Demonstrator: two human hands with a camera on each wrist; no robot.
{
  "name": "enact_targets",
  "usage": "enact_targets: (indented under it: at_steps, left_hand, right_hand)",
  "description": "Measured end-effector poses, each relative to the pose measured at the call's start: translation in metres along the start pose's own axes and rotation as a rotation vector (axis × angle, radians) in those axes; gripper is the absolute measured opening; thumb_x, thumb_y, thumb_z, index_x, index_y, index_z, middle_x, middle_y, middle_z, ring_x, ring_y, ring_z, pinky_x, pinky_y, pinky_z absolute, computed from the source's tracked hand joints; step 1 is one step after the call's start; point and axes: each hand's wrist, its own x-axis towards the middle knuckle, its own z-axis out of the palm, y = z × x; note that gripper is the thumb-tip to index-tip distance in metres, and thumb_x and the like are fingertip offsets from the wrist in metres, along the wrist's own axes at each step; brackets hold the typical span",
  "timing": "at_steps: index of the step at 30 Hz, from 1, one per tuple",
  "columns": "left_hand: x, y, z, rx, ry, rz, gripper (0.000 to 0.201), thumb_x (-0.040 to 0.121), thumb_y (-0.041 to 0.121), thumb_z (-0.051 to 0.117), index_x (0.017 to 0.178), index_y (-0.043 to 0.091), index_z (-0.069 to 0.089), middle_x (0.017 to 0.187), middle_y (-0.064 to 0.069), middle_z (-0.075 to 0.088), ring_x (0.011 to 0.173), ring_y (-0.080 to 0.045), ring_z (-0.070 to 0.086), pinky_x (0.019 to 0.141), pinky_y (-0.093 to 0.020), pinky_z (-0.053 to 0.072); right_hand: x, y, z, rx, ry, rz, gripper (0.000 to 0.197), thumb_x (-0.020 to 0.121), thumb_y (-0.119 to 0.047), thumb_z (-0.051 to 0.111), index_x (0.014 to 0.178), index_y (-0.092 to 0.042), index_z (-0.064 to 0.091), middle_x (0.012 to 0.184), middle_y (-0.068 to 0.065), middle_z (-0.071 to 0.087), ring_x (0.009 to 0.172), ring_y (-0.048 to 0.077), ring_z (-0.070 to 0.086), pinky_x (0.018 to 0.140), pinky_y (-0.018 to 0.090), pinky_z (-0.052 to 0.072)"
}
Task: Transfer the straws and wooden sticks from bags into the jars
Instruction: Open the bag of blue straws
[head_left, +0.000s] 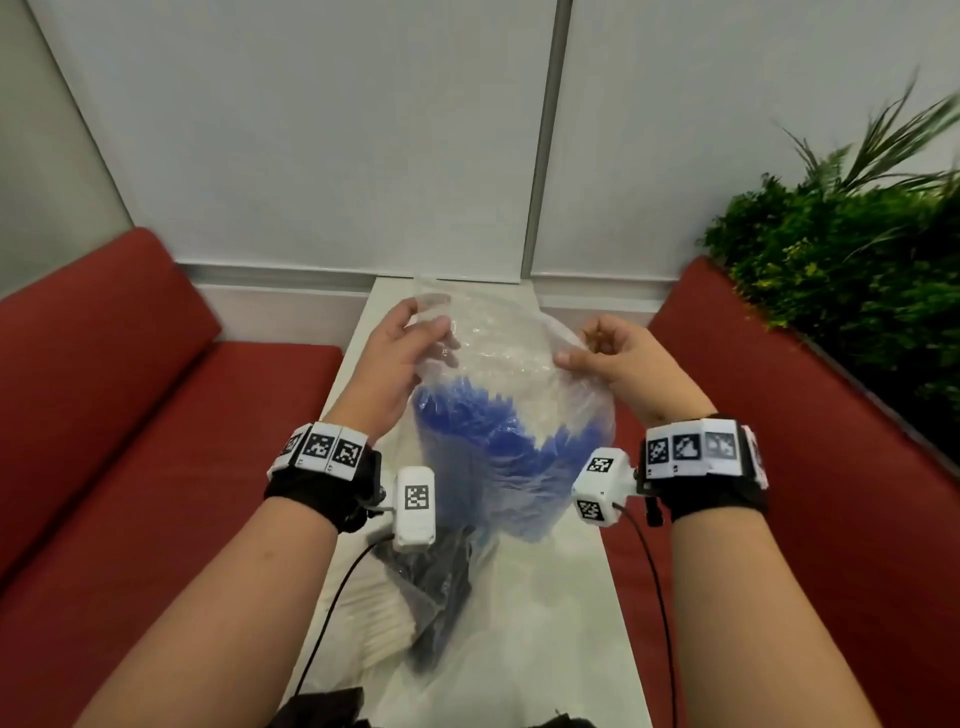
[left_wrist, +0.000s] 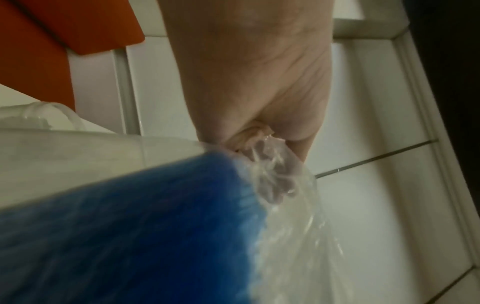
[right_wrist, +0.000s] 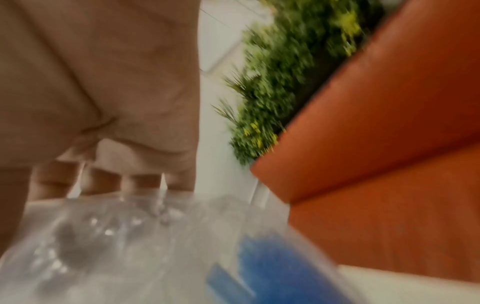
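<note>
While we hold the clear plastic bag (head_left: 514, 374) up over the narrow white table (head_left: 571, 571), both of our hands grip its top edge, one at each side of the mouth. Our left hand (head_left: 400, 358) has its fingers curled into the crumpled film at the bag's upper left; in the left wrist view the film bunches between the fingers (left_wrist: 272, 181). Our right hand (head_left: 618, 358) pinches the upper right edge, thumb against curled fingers. The blue straws (head_left: 478, 426) stand bundled inside the bag, their upper ends below and between our two grips, nearer the left hand; the rest of the bundle hangs down toward our wrists. Beneath the raised bag, close to us on the table, lies another bag of dark straws (head_left: 441, 597), and beside it on the left a pale heap that looks like wooden sticks (head_left: 374, 623). Red cushions (head_left: 130, 415) flank the table, and green plants (head_left: 841, 249) stand behind the right one.
</note>
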Motion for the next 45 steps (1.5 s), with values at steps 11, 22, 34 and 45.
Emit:
enact_targets:
  at_steps: [11,22,34,45]
  left_hand:
    - [-0.011,0.009,-0.031,0.061,0.191,0.12,0.013,0.1,0.034,0.059,0.093,0.033,0.07,0.094,0.004,0.07,0.07,-0.011,0.064,0.062,-0.021,0.049]
    - [-0.001,0.009,-0.05,-0.078,0.392,0.148,0.017,0.102,0.03,0.055,0.088,0.032,0.066,0.088,0.002,0.071,0.068,-0.014,0.059,0.067,-0.031,0.045]
    - [0.007,0.021,-0.05,0.091,0.499,0.116,0.023,0.094,0.016,0.063,0.116,0.015,0.068,0.093,0.0,0.074,0.079,-0.01,0.07,0.073,-0.027,0.054]
    - [-0.018,0.034,-0.002,-0.018,0.161,0.158,0.016,0.095,0.006,0.068,0.108,0.003,0.059,0.1,-0.02,0.076,0.092,-0.033,0.075,0.084,-0.035,0.06]
  right_hand:
    - [0.011,0.019,-0.009,-0.404,-0.248,0.12,0.045,0.068,-0.07,0.077,0.076,-0.03,0.058,0.086,-0.01,0.072,0.073,0.013,0.059,0.069,0.033,0.043]
    - [0.004,0.013,-0.016,0.128,-0.02,-0.018,0.035,0.065,-0.013,0.088,0.097,-0.022,0.075,0.097,0.007,0.072,0.088,0.02,0.068,0.083,0.031,0.055]
    - [0.007,0.002,0.019,0.437,0.405,-0.185,0.012,0.09,0.006,0.066,0.098,-0.003,0.07,0.075,-0.001,0.07,0.068,0.01,0.066,0.072,0.022,0.058]
    - [0.014,-0.025,0.066,-0.326,0.645,-0.349,0.03,0.094,-0.01,0.06,0.123,-0.013,0.064,0.119,-0.001,0.062,0.112,0.014,0.056,0.106,0.035,0.041]
